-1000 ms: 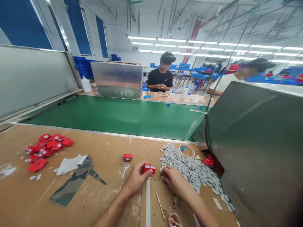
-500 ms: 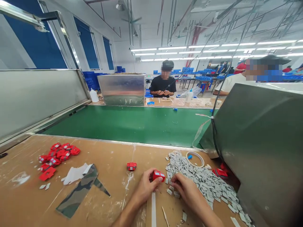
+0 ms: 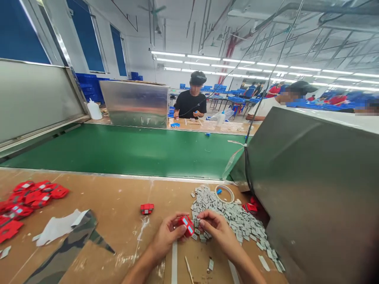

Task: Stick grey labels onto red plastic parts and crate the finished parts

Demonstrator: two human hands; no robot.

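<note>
My left hand (image 3: 165,236) grips a red block (image 3: 188,226) at twelve o'clock. My right hand (image 3: 218,230), at three o'clock beside it, is by the grey bits (image 3: 244,221); I can't tell if it's holding one.

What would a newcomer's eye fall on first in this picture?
Probably the wide green strip across the middle. Nearer, the left hand holds a red block, with a heap of small grey pieces just to its right. A pile of red parts lies at far left.
</note>
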